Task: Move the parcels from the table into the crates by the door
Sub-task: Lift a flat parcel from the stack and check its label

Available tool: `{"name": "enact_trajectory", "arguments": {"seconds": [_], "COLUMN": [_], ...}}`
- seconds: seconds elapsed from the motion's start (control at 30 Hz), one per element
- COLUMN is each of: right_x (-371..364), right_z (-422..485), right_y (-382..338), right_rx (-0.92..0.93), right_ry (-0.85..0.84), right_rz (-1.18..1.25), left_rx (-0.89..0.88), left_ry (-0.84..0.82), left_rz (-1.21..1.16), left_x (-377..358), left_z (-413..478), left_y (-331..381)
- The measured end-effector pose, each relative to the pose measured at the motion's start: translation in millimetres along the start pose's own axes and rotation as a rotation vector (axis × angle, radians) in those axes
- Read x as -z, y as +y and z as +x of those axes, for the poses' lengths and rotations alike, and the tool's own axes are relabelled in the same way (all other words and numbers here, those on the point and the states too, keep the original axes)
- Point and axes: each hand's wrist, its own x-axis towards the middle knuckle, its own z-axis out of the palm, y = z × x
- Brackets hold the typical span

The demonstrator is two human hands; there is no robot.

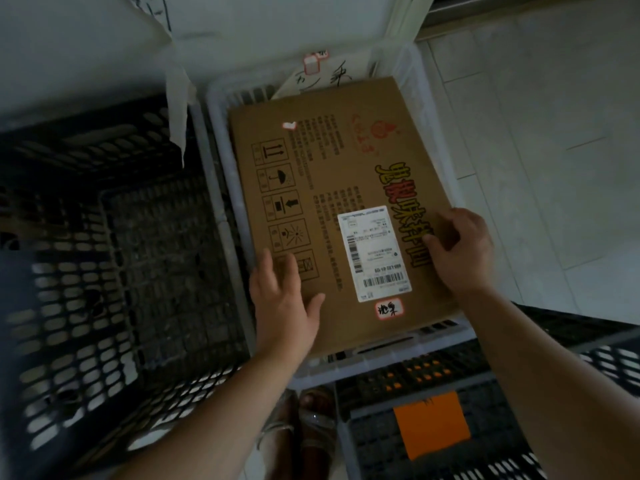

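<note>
**user1:** starting closest to you: your sandalled feet (304,420) show just on the near side of the parcel (332,188); off its near right corner sits a grey crate (374,441) with an orange sheet (431,424) lying in it; anyone make out how your hands sit?

**user2:** yep; your left hand (284,299) lies flat on the parcel's top at its near left corner, fingers straight, thumb spread out to the side; your right hand (460,251) is over the parcel's right edge, fingers bent, thumb and fingertips on the top face; whether you're actually gripping that edge, I can't tell

**user1:** the parcel itself is a flat brown cardboard box, printed side up; it's lying in the white crate (433,109) and fills most of it, near end a bit over the rim; there's a white shipping label (375,252) on the parcel's top between your hands, and a little red-edged sticker (389,309) just nearer you than that

**user2:** left of the parcel you've got a black slatted crate (104,271), side by side with the white one; past the parcel's far end a handwritten paper (325,79) sticks up in that same white crate; right of the parcel it's pale tiled floor (536,133)
</note>
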Motion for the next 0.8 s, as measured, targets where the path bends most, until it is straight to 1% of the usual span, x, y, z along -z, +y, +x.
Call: {"name": "enact_trajectory", "arguments": {"seconds": [0.03,0.07,0.1,0.13,0.17,0.23,0.3,0.33,0.37,0.5,0.6,0.67,0.73,0.8], "right_x": [-0.2,-0.6,-2.8,-7.3,-13.7,-29.7,-45.3,-50.8,-55.9,-65.4,-62.9,-53.4,-37.1,-16.8], "right_z": [0.8,0.3,-1.8,-5.6,-11.0,-25.6,-37.2,-41.1,-43.3,-40.1,-29.7,-24.5,-25.5,-33.2], "right_y": [1.2,2.3,2.6,3.1,4.9,9.1,15.4,18.8,23.6,30.9,23.6,10.4,-10.2,-33.8], "right_rx": [0.000,0.021,0.070,0.139,0.221,0.327,0.258,0.199,0.166,0.142,0.138,0.094,0.076,0.086], "right_ry": [0.022,0.035,0.028,-0.017,-0.109,-0.403,-0.675,-0.758,-0.803,-0.876,-0.941,-0.928,-0.843,-0.772], "right_rz": [0.016,0.018,0.002,-0.050,-0.154,-0.426,-0.578,-0.597,-0.602,-0.642,-0.699,-0.659,-0.561,-0.487], "left_rx": [-0.081,-0.160,-0.214,-0.231,-0.218,-0.123,-0.048,-0.023,-0.005,0.032,0.091,0.079,0.026,0.012], "left_ry": [0.025,-0.002,-0.096,-0.211,-0.314,-0.469,-0.583,-0.634,-0.675,-0.761,-0.812,-0.768,-0.662,-0.546], "left_rz": [-0.007,0.021,0.085,0.177,0.279,0.417,0.455,0.461,0.463,0.488,0.379,0.266,0.184,0.117], "left_x": [-5.8,-11.1,-15.4,-20.4,-25.7,-32.9,-40.7,-44.3,-47.3,-53.2,-47.0,-33.5,-12.2,15.1], "left_z": [-2.0,-3.6,-4.2,-3.3,-0.2,9.4,18.8,22.0,24.4,28.7,34.6,33.2,24.3,11.8], "left_y": [-3.5,-5.8,-6.9,-8.3,-9.5,-9.7,-10.6,-10.4,-9.8,-1.1,1.6,4.6,10.4,17.4]}}
